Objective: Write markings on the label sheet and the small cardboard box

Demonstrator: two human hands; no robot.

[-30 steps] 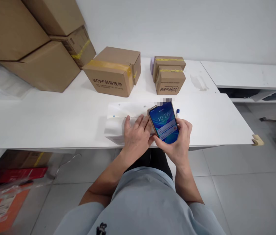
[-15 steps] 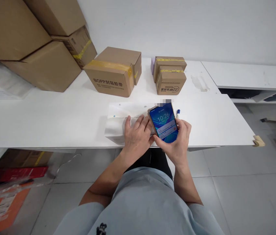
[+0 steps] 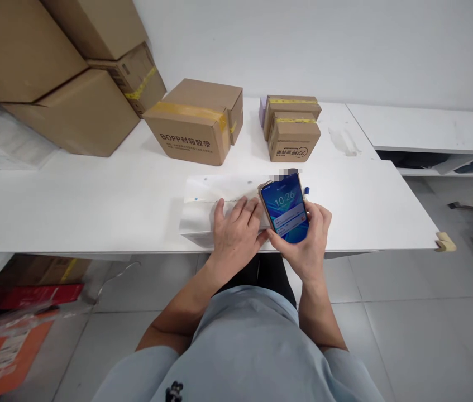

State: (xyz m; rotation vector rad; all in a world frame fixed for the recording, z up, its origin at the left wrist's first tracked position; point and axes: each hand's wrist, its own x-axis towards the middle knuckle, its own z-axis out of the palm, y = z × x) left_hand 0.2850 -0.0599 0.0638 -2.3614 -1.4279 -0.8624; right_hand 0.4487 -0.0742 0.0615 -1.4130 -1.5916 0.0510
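1. phone [image 3: 287,212] just shifted slightly right, still gripped in the right hand [image 3: 309,243], so no handover
2. left hand [image 3: 236,234] is open, spread on the white package [image 3: 197,216]
3. phone's above the desk [image 3: 374,212], screen up, long axis pointing away from the body, top leaning left

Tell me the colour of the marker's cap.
The marker's cap is blue, seen best in the head view.
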